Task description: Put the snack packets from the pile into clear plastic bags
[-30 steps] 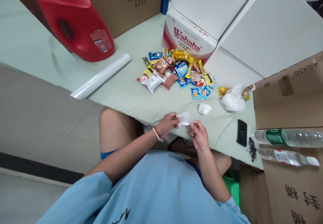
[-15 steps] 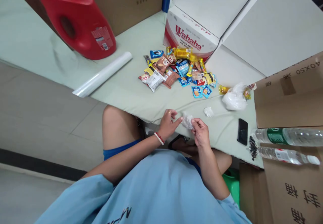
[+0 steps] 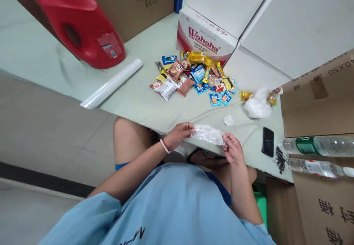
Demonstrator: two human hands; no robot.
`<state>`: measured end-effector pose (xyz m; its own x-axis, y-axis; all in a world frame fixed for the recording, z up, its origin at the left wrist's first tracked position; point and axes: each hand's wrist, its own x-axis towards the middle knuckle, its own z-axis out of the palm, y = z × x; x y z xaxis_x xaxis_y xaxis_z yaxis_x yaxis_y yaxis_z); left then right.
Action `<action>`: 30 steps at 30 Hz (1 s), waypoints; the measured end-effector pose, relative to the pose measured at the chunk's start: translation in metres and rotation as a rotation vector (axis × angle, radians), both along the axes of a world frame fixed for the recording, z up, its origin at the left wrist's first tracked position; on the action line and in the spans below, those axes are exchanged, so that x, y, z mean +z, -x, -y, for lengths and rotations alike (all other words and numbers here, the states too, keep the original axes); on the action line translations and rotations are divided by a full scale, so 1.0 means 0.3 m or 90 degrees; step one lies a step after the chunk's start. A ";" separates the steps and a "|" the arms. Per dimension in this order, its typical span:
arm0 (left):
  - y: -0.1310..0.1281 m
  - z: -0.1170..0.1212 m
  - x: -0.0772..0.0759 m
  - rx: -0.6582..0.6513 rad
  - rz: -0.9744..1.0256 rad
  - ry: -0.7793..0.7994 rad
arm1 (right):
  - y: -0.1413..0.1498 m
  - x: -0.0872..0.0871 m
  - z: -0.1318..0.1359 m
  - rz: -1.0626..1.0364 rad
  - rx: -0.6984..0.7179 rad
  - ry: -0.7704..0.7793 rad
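A crinkled strip of clear plastic, like a thin plastic bag, is stretched between my two hands just over the table's near edge. My left hand pinches its left end between thumb and fingers. Its right end is pinched by my right hand. Beyond them on the cloth lies a small folded piece of clear plastic, touched by neither hand. A heap of small wrapped snacks lies farther back, in brown, blue, yellow and silver packets.
A white roll lies left of the snacks, near a red jug. Behind stands a Wahaba-style printed carton. To the right are a white plastic bag, a phone and two bottles beside cardboard boxes.
The clear plastic was bunched up in my right hand; now it is drawn out lengthwise. My left hand has taken hold of one end, and my right hand has moved right.
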<state>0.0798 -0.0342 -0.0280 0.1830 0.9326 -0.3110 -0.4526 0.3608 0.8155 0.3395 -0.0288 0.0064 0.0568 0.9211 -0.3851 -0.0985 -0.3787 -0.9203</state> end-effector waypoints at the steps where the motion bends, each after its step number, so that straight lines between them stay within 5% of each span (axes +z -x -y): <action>1: -0.002 0.005 -0.001 -0.011 0.011 0.004 | -0.013 -0.009 0.005 0.036 0.007 -0.009; 6: -0.042 0.018 -0.011 -0.036 -0.049 -0.056 | -0.001 -0.024 0.019 0.364 -0.009 -0.262; 11: -0.054 0.008 0.001 -0.035 -0.088 -0.098 | 0.084 -0.004 -0.009 0.448 0.277 -0.450; 20: -0.023 0.004 -0.015 0.133 -0.027 0.023 | 0.094 -0.002 0.046 0.561 0.131 -0.604; 23: -0.031 0.000 -0.005 0.152 0.053 0.059 | 0.089 -0.032 0.101 0.569 0.151 -0.610; 27: -0.042 -0.016 0.012 0.187 0.107 0.094 | 0.081 -0.075 0.160 0.489 0.315 -0.515; 30: -0.048 -0.022 0.019 0.231 0.062 0.085 | 0.074 -0.064 0.176 0.436 0.258 -0.448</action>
<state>0.0943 -0.0275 -0.0222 -0.1158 0.8947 -0.4315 -0.6426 0.2638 0.7193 0.3171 -0.0817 -0.0128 -0.3017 0.9229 0.2394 0.5384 0.3721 -0.7561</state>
